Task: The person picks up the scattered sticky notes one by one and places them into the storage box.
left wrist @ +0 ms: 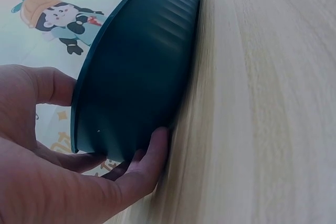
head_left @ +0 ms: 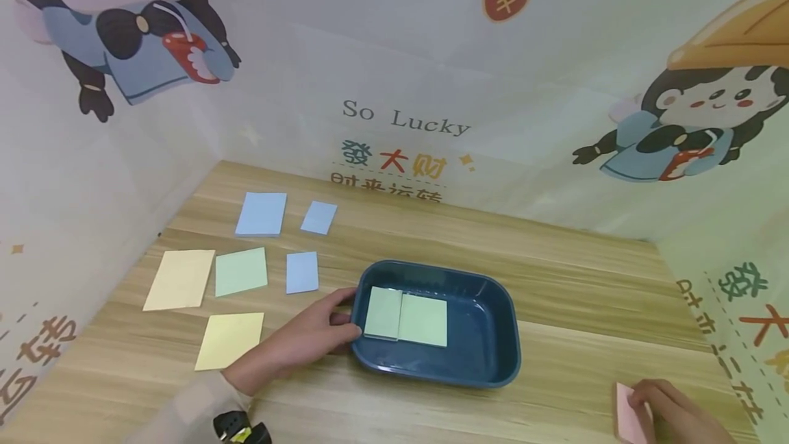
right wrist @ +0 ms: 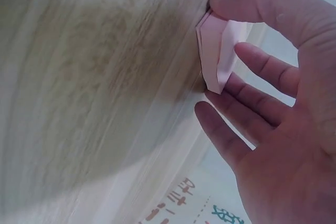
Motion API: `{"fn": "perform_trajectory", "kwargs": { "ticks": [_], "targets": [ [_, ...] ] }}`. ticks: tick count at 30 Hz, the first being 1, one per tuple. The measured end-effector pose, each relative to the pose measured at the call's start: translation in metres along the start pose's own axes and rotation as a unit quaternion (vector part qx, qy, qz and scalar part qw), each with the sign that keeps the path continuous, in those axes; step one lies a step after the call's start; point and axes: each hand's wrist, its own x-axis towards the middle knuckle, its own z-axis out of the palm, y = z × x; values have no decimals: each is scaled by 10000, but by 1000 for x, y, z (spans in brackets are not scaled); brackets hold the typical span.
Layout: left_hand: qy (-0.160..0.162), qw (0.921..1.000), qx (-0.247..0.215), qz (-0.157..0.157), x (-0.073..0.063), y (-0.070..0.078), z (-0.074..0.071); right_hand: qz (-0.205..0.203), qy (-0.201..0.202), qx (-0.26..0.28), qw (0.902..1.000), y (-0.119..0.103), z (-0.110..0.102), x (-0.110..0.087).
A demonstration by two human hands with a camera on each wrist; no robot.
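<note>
My left hand grips the left end of a dark blue rectangular tray. In the left wrist view, fingers curve round the outer wall of the tray, which stands on the table. Two pale green sticky note pads lie side by side in its left half, one slightly overlapping the other. Off to the right, near the front of the table, my right hand pinches a pink sticky note pad. The right wrist view has the thumb on one side of the pink pad and fingers by the other.
Left of the tray lie blue pads of different sizes, a cream pad, a green pad and a yellow pad. Printed cloth walls enclose the wood-grain table at the back and sides.
</note>
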Motion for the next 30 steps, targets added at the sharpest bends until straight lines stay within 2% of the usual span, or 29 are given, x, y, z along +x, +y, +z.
{"fn": "perform_trajectory", "kwargs": {
  "ticks": [4, 6, 11, 13, 22, 30],
  "targets": [
    [2, 10000, -16, 15, 1, -1, 1, -304, 409, 131, 9986, -5, 2, 7],
    [12, 10000, -16, 7, 1, -1, 1, -293, 442, 154, 9985, -9, 3, 13],
    [22, 10000, -16, 19, 1, -2, 1, 501, -161, 109, 9986, -25, -3, 32],
    [17, 10000, -16, 26, 1, -2, 1, 668, -208, 103, 9975, -33, -5, 37],
    [13, 9999, -115, 19, 1, -1, 1, 236, 432, -237, 9985, -55, -3, 56],
    [90, 9999, -48, -56, 1, -1, 1, 24, 608, -317, 9976, -65, -1, 70]
  ]
}}
